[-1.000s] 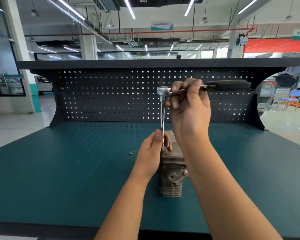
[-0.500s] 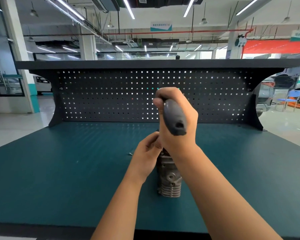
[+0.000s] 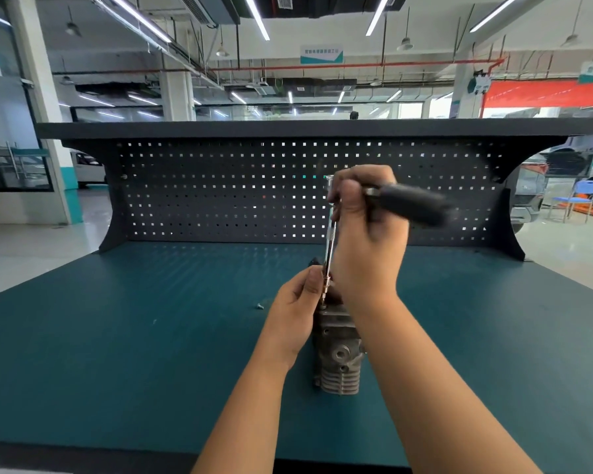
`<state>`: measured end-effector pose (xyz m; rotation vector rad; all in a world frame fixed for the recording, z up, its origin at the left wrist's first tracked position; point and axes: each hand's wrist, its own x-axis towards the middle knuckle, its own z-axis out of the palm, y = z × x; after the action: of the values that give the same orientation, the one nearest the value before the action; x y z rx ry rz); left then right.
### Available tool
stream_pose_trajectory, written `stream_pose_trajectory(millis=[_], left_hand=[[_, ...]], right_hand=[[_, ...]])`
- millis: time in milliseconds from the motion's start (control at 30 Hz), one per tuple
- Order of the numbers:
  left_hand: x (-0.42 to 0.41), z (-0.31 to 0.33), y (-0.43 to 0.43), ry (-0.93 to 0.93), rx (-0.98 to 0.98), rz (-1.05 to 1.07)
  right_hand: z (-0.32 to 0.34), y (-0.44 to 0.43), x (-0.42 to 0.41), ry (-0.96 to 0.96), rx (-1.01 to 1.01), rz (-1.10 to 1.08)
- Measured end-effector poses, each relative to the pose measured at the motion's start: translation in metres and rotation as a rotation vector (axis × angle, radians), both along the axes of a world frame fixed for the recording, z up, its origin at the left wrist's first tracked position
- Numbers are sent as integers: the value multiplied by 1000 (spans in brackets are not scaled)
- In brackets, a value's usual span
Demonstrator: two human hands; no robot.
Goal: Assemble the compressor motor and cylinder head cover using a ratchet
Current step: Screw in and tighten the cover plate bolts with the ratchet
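Observation:
A grey metal compressor (image 3: 338, 357) with a finned cylinder end lies on the green bench top (image 3: 117, 354), its fins toward me. A ratchet stands over it on a long upright extension bar (image 3: 330, 241), and its black handle (image 3: 408, 203) points right, blurred. My right hand (image 3: 367, 234) grips the ratchet near its head. My left hand (image 3: 300, 302) pinches the lower end of the extension where it meets the compressor's top. The fastener under the socket is hidden by my fingers.
A small loose screw (image 3: 260, 306) lies on the bench just left of my left hand. A dark pegboard back panel (image 3: 220, 193) with a shelf on top closes the far edge of the bench. The near bench edge runs under my forearms.
The ratchet handle swung from pointing right, round toward me, and back out to the right. My left hand stayed at the base of the extension. The compressor has not moved.

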<state>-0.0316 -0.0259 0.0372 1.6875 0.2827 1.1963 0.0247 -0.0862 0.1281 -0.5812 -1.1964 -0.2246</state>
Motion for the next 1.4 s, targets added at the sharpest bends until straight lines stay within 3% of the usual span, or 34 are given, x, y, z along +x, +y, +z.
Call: stream_pose_trajectory(millis=[67,167,333,400,467,567,667,733,833,900,933,1067,1133,1200,1300,1367,1400], left_hand=[[1,-2,2,-19,7,43],[3,-4,0,-25,40,56],[1,-3,-1,-13,40,-29],[1,-4,0,-14,9,-41],[1,-4,-1,-38,-22,-27],[3,-5,-2,-17,-23,31],[2,-4,-2,39,6,43],[2,-3,-4,36,20,31],[0,-2,-7,20,6,-35],[-1,-2,-8,5,-2,-67],[0,-1,-9,4,-3,-61],[3,-3,-8,13,13,42],[2,-3,-10,32,24,82],[2,-4,-10,21,12,58],[0,-4,-13,-5,-18,-3],[-1,-4,-13,-9,-38,-44],[-1,-4,-13,-9,-59,-48]], right_hand=[[-5,4,-6,-94,60,-187],[-2,1,-6,11,45,-149],[13,-3,13,527,-64,648],[13,-2,14,515,-86,734],[9,-1,9,311,-72,508],[-1,2,-2,-31,-12,-31],[-4,4,-9,-64,72,-205],[1,2,-7,142,23,-5],[12,-2,6,561,-49,599],[12,0,13,599,-75,707],[11,1,13,526,-71,622],[0,4,-2,56,2,-101],[-3,4,-6,19,52,-198],[1,1,-5,198,23,54],[12,-2,5,541,-68,683],[12,-1,9,549,-105,731],[10,0,9,476,-92,622]])
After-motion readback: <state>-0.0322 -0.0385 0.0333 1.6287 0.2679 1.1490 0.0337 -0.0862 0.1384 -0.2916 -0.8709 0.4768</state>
